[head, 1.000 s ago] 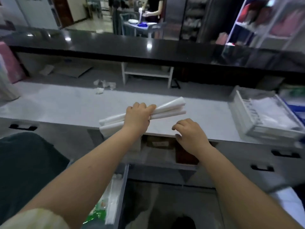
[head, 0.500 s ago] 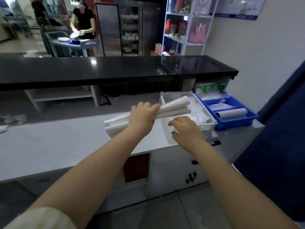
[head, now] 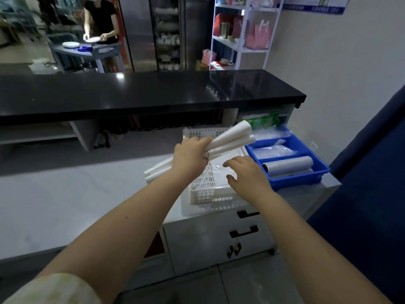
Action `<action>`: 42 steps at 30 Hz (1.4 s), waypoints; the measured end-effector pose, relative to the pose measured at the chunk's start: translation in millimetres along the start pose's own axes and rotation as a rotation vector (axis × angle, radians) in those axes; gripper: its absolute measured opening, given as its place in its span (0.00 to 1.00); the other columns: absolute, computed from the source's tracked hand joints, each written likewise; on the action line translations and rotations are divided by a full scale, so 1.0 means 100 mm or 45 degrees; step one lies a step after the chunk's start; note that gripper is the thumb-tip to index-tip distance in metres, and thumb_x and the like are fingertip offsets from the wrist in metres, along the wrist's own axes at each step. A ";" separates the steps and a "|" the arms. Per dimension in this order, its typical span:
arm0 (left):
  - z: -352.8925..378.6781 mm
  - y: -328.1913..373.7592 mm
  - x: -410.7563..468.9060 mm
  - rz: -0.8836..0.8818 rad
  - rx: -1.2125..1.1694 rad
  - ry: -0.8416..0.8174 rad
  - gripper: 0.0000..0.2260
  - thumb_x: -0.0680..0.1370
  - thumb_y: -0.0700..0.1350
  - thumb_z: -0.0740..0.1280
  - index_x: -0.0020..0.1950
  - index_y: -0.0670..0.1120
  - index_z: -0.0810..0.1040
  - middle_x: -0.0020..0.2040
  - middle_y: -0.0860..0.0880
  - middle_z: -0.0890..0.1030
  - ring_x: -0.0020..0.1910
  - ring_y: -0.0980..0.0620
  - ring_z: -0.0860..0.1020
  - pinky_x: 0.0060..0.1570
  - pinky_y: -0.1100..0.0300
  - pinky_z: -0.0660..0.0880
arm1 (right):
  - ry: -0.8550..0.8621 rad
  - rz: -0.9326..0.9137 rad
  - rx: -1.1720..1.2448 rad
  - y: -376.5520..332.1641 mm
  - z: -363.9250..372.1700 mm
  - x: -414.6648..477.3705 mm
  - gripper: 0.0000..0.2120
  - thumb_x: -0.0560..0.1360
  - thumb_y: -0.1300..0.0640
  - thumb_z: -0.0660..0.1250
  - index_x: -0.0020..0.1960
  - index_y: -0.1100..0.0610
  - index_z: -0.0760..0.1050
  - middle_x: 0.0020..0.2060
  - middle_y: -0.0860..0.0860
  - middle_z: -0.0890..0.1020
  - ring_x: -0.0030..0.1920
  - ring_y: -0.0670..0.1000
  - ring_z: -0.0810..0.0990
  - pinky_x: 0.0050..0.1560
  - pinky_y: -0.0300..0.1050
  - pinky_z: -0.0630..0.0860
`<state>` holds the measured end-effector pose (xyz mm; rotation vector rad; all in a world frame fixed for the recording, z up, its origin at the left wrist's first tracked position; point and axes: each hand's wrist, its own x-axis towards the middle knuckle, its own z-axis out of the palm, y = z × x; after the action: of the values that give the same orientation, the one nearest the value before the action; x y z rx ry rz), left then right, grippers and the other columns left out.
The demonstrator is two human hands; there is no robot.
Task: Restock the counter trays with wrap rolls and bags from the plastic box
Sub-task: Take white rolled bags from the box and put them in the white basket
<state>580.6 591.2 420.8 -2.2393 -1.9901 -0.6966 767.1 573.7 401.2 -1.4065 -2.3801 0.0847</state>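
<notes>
My left hand (head: 190, 157) is shut around the middle of a bundle of white wrap rolls (head: 232, 138), held tilted above the left side of a white perforated tray (head: 210, 197) on the counter. Clear plastic bags (head: 219, 172) lie inside that tray. My right hand (head: 247, 174) hovers over the tray with its fingers spread and holds nothing. To the right stands a blue tray (head: 306, 179) with a grey-white roll (head: 287, 165) in its near compartment and clear bags (head: 276, 149) in the far one.
The white counter (head: 76, 198) runs left from the trays; a black upper counter (head: 142, 91) spans behind. Drawers with black handles (head: 244, 232) sit below the trays. A dark blue panel (head: 372, 194) stands at right. A person handles plates at a cart (head: 87, 49) far back.
The view swung right from an open drawer to the trays. My left hand carried the rolls over the white tray, and my right hand opened above it.
</notes>
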 end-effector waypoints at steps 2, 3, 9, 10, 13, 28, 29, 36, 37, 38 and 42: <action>0.06 0.00 0.19 -0.069 -0.154 -0.016 0.21 0.70 0.43 0.64 0.62 0.58 0.73 0.46 0.51 0.78 0.47 0.46 0.74 0.45 0.51 0.74 | 0.014 0.044 0.083 0.12 0.05 0.17 0.15 0.75 0.57 0.66 0.62 0.53 0.73 0.59 0.49 0.77 0.61 0.53 0.70 0.59 0.48 0.69; 0.09 -0.01 0.29 -0.119 -0.275 -0.027 0.22 0.69 0.43 0.65 0.61 0.59 0.74 0.45 0.53 0.79 0.45 0.48 0.76 0.42 0.53 0.74 | 0.019 0.072 0.131 0.17 0.07 0.27 0.15 0.75 0.57 0.66 0.62 0.53 0.73 0.59 0.49 0.77 0.61 0.53 0.70 0.59 0.48 0.69; 0.18 -0.16 0.99 -0.317 -0.938 -0.249 0.18 0.65 0.43 0.72 0.54 0.54 0.79 0.42 0.56 0.81 0.42 0.54 0.80 0.40 0.58 0.77 | 0.080 0.221 0.326 0.42 0.21 0.92 0.14 0.75 0.52 0.66 0.59 0.47 0.70 0.55 0.45 0.76 0.56 0.48 0.72 0.50 0.45 0.71; 0.21 -0.19 1.11 -0.358 -1.029 -0.287 0.18 0.65 0.41 0.73 0.54 0.51 0.80 0.43 0.53 0.82 0.43 0.51 0.81 0.43 0.57 0.78 | 0.102 0.270 0.401 0.45 0.22 1.02 0.12 0.74 0.51 0.66 0.56 0.44 0.69 0.52 0.43 0.76 0.53 0.46 0.73 0.47 0.44 0.70; 0.37 -0.30 1.37 -0.508 -1.245 -0.420 0.19 0.64 0.39 0.77 0.53 0.48 0.81 0.46 0.46 0.83 0.45 0.47 0.82 0.46 0.52 0.80 | 0.153 0.495 0.791 0.52 0.31 1.28 0.14 0.72 0.49 0.69 0.50 0.37 0.66 0.47 0.38 0.76 0.43 0.40 0.77 0.40 0.38 0.71; 1.27 -0.72 1.62 -1.072 -1.446 -0.783 0.10 0.71 0.41 0.73 0.51 0.41 0.78 0.43 0.44 0.84 0.38 0.47 0.84 0.32 0.57 0.79 | -0.310 1.237 1.755 0.94 1.14 1.78 0.19 0.72 0.63 0.71 0.59 0.52 0.69 0.52 0.57 0.81 0.47 0.59 0.83 0.41 0.53 0.82; 1.27 -0.77 1.63 -1.054 -1.399 -0.753 0.10 0.71 0.41 0.73 0.50 0.41 0.78 0.42 0.45 0.83 0.37 0.48 0.84 0.31 0.59 0.79 | -0.330 1.226 1.766 0.94 1.17 1.82 0.19 0.72 0.64 0.70 0.59 0.52 0.69 0.52 0.58 0.81 0.46 0.59 0.83 0.39 0.51 0.81; 1.27 -1.04 1.49 -0.731 -0.366 -0.572 0.18 0.66 0.59 0.73 0.34 0.47 0.73 0.33 0.51 0.77 0.32 0.52 0.76 0.28 0.60 0.69 | -0.579 1.083 1.698 0.87 1.38 2.05 0.18 0.73 0.68 0.68 0.58 0.53 0.70 0.50 0.60 0.82 0.44 0.58 0.82 0.49 0.59 0.80; 1.27 -1.07 1.46 -0.726 -0.282 -0.565 0.19 0.66 0.62 0.72 0.36 0.47 0.74 0.36 0.50 0.78 0.36 0.51 0.77 0.30 0.59 0.70 | -0.602 1.073 1.690 0.86 1.42 2.07 0.19 0.73 0.67 0.68 0.59 0.53 0.70 0.50 0.61 0.82 0.44 0.58 0.82 0.51 0.59 0.79; 1.27 -1.09 1.44 -0.714 -0.201 -0.551 0.20 0.66 0.63 0.71 0.37 0.46 0.75 0.39 0.49 0.78 0.40 0.49 0.77 0.33 0.58 0.72 | -0.612 1.072 1.678 0.85 1.45 2.09 0.19 0.72 0.66 0.69 0.59 0.53 0.70 0.49 0.60 0.83 0.44 0.58 0.82 0.52 0.59 0.79; 1.31 -1.13 1.31 -0.675 -0.060 -0.443 0.20 0.67 0.63 0.71 0.48 0.48 0.80 0.50 0.49 0.77 0.51 0.47 0.75 0.45 0.54 0.76 | -0.603 1.033 1.400 0.79 1.59 2.10 0.20 0.70 0.60 0.72 0.59 0.52 0.70 0.47 0.57 0.83 0.45 0.57 0.83 0.51 0.55 0.81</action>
<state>517.9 775.7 324.9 -1.9656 -2.8113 -0.3989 687.4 814.8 295.2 -1.6461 -1.3257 1.7515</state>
